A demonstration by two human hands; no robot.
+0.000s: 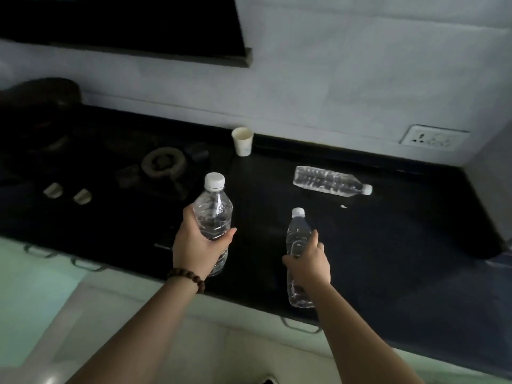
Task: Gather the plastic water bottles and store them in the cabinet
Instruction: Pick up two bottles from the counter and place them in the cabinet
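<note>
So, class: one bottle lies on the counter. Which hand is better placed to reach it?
Right hand: nearer the lying bottle, though both hands already hold bottles; the left hand is farther off.

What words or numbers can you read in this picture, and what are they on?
No text can be read.
Paper cup: small bluish marks, too blurred to read.
Stove: a pale mark on its front edge, too dim and small to read.
Bottle in the left hand, bottle in the right hand, bottle lying on the counter: clear, no label seen.
Wall socket: no words seen.
</note>
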